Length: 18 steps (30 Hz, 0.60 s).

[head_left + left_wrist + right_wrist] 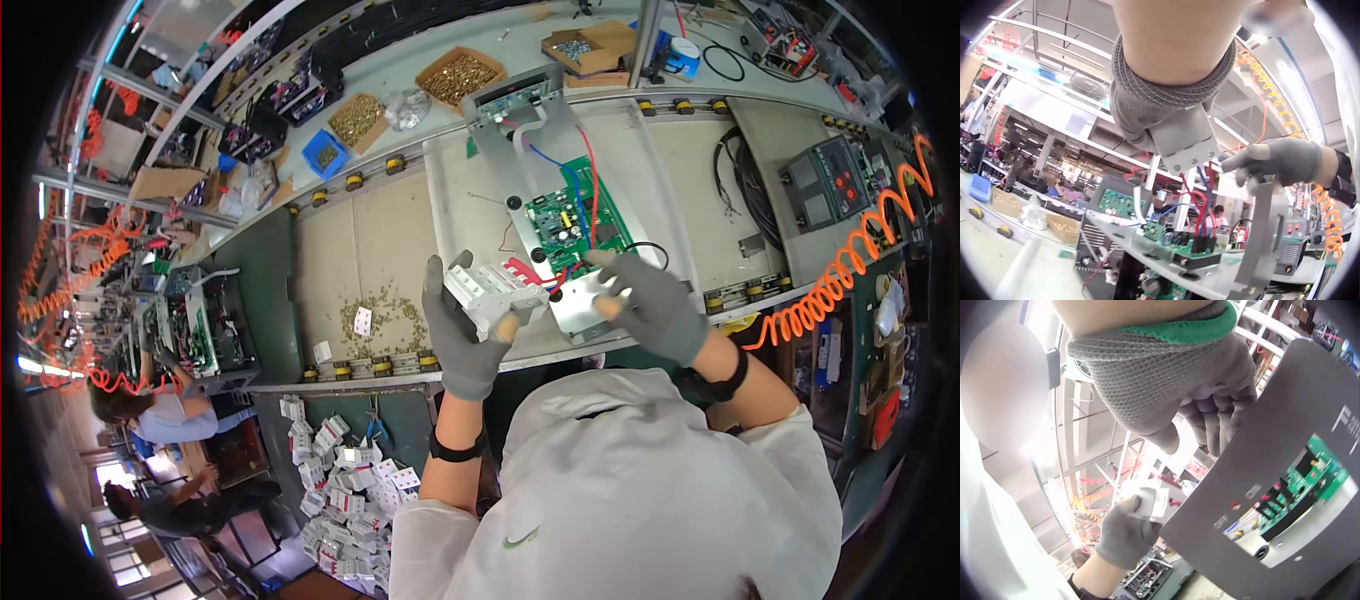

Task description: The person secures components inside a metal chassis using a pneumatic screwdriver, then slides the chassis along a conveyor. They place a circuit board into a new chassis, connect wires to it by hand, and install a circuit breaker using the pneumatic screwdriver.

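Note:
My gloved left hand [462,345] grips a white multi-pole circuit breaker [490,293] between thumb and fingers, over the front edge of the bench. Red and blue wires [1200,206] rise from a green circuit board [565,215] to just below the breaker in the left wrist view. My gloved right hand [655,310] is at the edge of a grey metal panel [1272,444], thumb apart from loosely bent fingers. Nothing shows between its thumb and fingers in the right wrist view. The panel has a cutout through which the green board is visible.
A heap of white breakers [350,500] lies below left of the bench. Small brass-coloured parts [385,315] are scattered on the left. Boxes of screws [460,77] line the back. An orange coiled hose [840,275] hangs at right. Other people sit farther left.

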Available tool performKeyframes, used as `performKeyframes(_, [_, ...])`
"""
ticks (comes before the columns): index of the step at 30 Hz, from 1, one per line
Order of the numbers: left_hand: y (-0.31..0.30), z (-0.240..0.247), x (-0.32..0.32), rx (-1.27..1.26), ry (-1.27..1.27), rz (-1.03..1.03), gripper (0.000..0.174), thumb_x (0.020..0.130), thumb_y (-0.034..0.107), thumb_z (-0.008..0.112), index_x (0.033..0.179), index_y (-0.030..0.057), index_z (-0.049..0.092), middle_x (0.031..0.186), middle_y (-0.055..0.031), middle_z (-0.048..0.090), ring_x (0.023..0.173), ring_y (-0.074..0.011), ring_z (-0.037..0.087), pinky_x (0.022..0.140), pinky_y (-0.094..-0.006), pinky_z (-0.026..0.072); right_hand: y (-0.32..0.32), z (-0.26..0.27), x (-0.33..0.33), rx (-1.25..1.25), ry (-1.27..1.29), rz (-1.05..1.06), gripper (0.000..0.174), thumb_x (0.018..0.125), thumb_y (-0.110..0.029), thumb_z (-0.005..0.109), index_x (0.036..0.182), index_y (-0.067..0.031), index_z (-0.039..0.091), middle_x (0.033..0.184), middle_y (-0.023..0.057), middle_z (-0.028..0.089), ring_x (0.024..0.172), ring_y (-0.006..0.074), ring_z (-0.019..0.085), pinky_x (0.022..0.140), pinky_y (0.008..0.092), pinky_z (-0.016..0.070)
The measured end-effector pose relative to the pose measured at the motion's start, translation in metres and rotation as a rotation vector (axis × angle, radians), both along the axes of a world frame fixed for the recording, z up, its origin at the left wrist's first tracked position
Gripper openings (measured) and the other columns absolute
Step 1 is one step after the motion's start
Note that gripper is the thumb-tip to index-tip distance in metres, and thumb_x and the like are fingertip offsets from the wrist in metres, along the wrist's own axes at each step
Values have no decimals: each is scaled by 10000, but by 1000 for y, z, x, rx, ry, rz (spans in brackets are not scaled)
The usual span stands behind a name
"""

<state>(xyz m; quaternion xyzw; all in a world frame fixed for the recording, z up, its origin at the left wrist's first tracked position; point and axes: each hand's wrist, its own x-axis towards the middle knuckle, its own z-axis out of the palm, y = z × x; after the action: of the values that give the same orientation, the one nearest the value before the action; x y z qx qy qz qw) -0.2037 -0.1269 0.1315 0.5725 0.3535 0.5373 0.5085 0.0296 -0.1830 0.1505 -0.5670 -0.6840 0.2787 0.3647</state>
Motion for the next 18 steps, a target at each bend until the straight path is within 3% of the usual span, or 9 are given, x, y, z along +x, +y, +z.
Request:
performKeyframes(2, [-6, 12, 11, 24, 63, 30, 993, 682, 203, 796, 1446, 63, 177, 1402, -228, 343, 1247, -295, 409, 1014, -417, 384, 2, 6, -18, -66, -11, 62, 668, 767, -254, 702, 1340, -82, 406, 1043, 141, 563, 906, 283, 581, 753, 384, 495])
performKeyframes(4, [-12, 21, 20, 6, 100, 41, 1000, 696, 207, 786, 1457, 63, 153, 1403, -228, 338, 1249, -293, 401, 1014, -413, 378, 5, 16, -27, -152, -64, 100, 747, 724, -296, 737, 1347, -70, 393, 1031, 157, 558, 928, 321, 577, 764, 402, 493])
performKeyframes(6, [-20, 27, 22, 3, 242, 48, 1022, 707, 200, 778, 1468, 57, 110, 1403, -229, 334, 1248, -290, 397, 1006, -411, 380, 8, 18, -36, -116, -32, 37, 751, 712, -279, 745, 1344, -70, 395, 1029, 159, 560, 928, 324, 578, 767, 402, 493])
performKeyframes(8, [-26, 36, 22, 63, 200, -28, 1004, 718, 204, 764, 1469, 44, 117, 1406, -220, 335, 1236, -296, 407, 995, -406, 387, 11, 12, -37, -80, -8, -20, 756, 700, -262, 752, 1340, -69, 398, 1028, 160, 563, 928, 328, 578, 770, 402, 493])
performKeyframes(10, [-29, 40, 18, 146, 417, -134, 957, 721, 195, 753, 1459, 30, 167, 1403, -203, 346, 1224, -290, 422, 977, -387, 405, 20, 8, -33, -15, 23, 11, 732, 688, -198, 754, 1320, -60, 409, 1051, 160, 574, 934, 331, 583, 776, 394, 494])
performKeyframes(14, [-3, 19, 24, 110, 284, -214, 897, 639, 161, 824, 1362, -21, 326, 1317, -185, 443, 1156, -265, 509, 947, -384, 439, 26, 8, -4, -241, 383, 270, 645, 721, -112, 738, 1289, -68, 434, 1146, 124, 581, 1017, 248, 598, 839, 338, 482])
performKeyframes(15, [7, -4, 22, 176, 463, -322, 883, 631, 146, 831, 1338, -17, 327, 1260, -147, 501, 1150, -260, 523, 960, -379, 437, 29, 4, 3, -241, 364, 312, 654, 748, -105, 724, 1320, -79, 408, 1154, 107, 577, 1033, 205, 587, 865, 327, 473])
performKeyframes(16, [10, -10, 29, 178, 457, -333, 883, 631, 146, 831, 1338, -17, 327, 1260, -147, 501, 1150, -260, 523, 960, -379, 437, 29, 1, 5, -242, 361, 301, 654, 748, -105, 724, 1320, -79, 408, 1154, 107, 577, 1033, 205, 587, 865, 327, 473])
performKeyframes(18, [9, -18, 50, -87, 128, -376, 874, 643, 148, 823, 1338, -9, 318, 1245, -133, 512, 1157, -255, 523, 971, -372, 431, 27, -3, 8, -272, 587, 185, 689, 756, -113, 716, 1354, -90, 374, 1158, 112, 570, 1025, 196, 576, 862, 328, 473])
